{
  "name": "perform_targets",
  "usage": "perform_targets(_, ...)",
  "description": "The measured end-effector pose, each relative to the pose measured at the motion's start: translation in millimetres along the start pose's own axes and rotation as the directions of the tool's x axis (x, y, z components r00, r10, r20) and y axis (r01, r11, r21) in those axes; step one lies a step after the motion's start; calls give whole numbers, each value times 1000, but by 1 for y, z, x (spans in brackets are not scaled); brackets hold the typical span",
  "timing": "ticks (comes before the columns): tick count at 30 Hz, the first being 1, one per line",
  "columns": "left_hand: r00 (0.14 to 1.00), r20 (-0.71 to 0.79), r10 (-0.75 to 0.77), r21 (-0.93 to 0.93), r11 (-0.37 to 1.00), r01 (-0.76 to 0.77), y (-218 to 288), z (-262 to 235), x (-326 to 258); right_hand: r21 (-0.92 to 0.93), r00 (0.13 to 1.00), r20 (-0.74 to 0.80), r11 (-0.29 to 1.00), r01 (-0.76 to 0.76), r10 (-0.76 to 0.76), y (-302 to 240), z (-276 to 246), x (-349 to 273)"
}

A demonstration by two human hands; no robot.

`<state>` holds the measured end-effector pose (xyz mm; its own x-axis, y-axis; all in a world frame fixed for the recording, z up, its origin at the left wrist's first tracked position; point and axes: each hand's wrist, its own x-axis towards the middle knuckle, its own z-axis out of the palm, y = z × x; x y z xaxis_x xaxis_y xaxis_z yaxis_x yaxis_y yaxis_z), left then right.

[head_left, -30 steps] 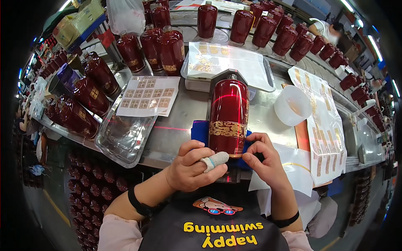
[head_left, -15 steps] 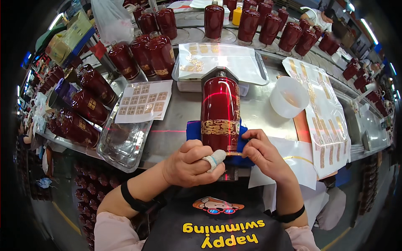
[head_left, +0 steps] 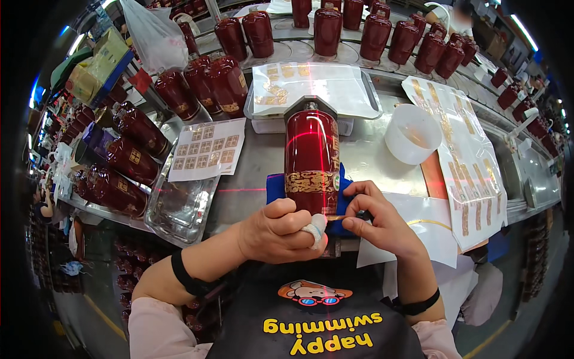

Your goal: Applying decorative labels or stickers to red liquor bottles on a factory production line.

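A dark red glossy bottle lies in a dark cradle, its base toward me and a gold patterned band round its lower part. My left hand is curled at the bottle's base; a white cot covers one digit, pressed at the bottom edge. From there a thin gold strip runs to my right hand, its end at the thumb and fingertips. The exact grip of the left fingers is partly hidden. A blue cloth lies under the bottle.
Gold label sheets lie on a tray behind and on a white sheet at right. A white tub stands between. At left are a small label sheet, a clear tray and several red bottles. More bottles stand on a conveyor.
Bottles on the far conveyor have moved right. My right fingertips have spread slightly beside the strip's end. The left hand stays pressed at the bottle's base.
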<state>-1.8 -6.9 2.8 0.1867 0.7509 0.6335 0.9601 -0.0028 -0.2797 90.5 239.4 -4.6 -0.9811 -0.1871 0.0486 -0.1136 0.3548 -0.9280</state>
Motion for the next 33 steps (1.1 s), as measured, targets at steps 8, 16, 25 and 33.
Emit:
perform_targets(8, 996, -23, -81, -1, 997, 81, 6, 8, 1, -7, 1000, -3, 1000, -7, 7, -3, -1, 1)
perform_targets(16, 988, -53, -147, -122, 983, 140, 8, 3, 0, 15, 1000, -6, 1000, -8, 8, 4, -3, 0)
perform_targets(25, 983, 9, -183, -232, 956, 180, 7, -1, -9, 19, 1000, -10, 1000, 3, -3, 4, -4, 2)
perform_targets(33, 990, -14, -142, -155, 978, 138, 6, 6, 1, 12, 1000, -12, 1000, -3, 3, 2, -3, 3)
